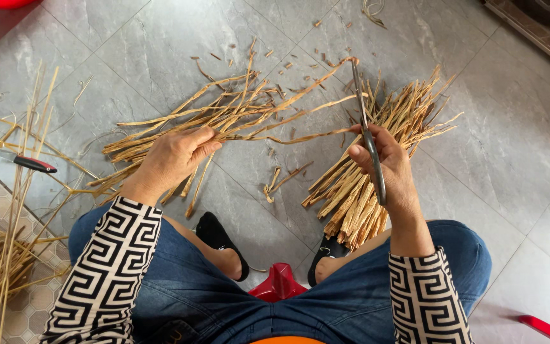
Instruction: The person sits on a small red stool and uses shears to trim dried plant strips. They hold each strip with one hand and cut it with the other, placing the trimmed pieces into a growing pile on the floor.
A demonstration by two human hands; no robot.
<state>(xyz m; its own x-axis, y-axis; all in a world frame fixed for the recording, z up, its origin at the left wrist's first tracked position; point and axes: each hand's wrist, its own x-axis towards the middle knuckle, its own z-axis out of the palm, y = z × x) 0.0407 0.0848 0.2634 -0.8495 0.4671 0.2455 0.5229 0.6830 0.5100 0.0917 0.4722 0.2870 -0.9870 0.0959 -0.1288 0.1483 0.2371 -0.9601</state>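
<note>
The left hand gripped a bunch of dry straw strips in its closed fingers, the strips fanning toward 1 o'clock. The right hand clasped long dark scissors, blades pointing to 12 o'clock and meeting 1 strip. A cut straw bundle lay underneath. At 9 o'clock lay a red-handled knife among loose stalks. Grey floor tiles carried scattered chips.
</note>
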